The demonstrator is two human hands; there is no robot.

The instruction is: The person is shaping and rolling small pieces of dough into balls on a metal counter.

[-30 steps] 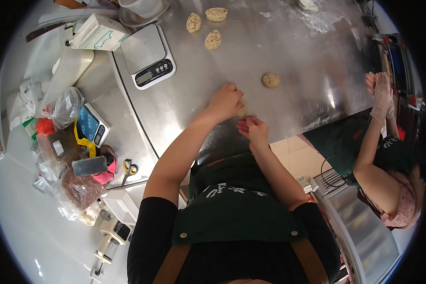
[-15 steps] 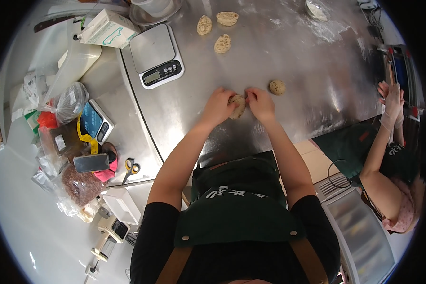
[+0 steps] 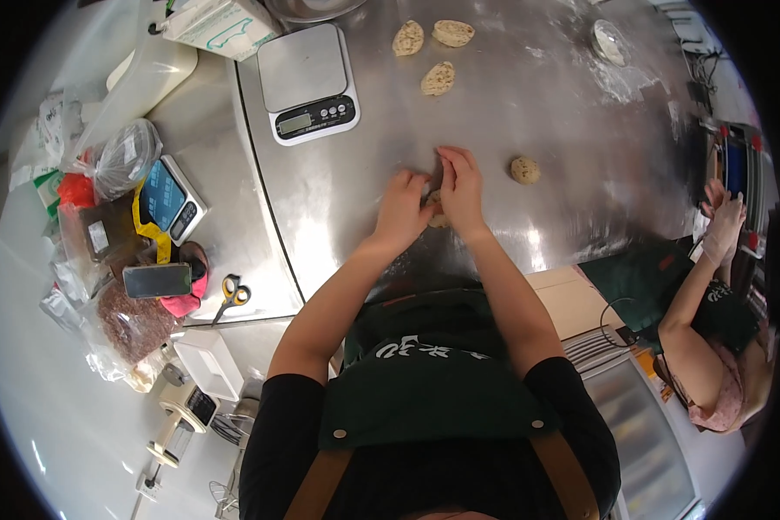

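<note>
in the head view, what has changed over the last half second is the right hand (image 3: 461, 195): it was pinching at the edge of the dough piece (image 3: 439, 217) and now lies over its three o'clock side, fingers straight and pointing to twelve. so the dough, plainly visible between the hands then, is mostly covered now, and it seems to be getting shaped from both sides. it rests on the counter (image 3: 355, 182), close to the wearer's apron (image 3: 433, 364). the left hand (image 3: 401, 208) grasps it from nine o'clock, thumb against it and fingers bent; whether the right hand grips or only cups it, i cannot tell. the hands themselves are what stands in the way of seeing its shape. from them, a rounded dough ball (image 3: 525, 170) sits near, between two and three o'clock, and three rougher dough lumps (image 3: 438, 78) lie together at twelve. a white scale (image 3: 308, 82) stands between ten and eleven, a dish of white powder (image 3: 609, 43) between one and two. well apart, toward eight, are scissors (image 3: 232, 296) and a dark phone (image 3: 158, 280); at three o'clock, a co-worker's gloved hand (image 3: 726, 232).
</note>
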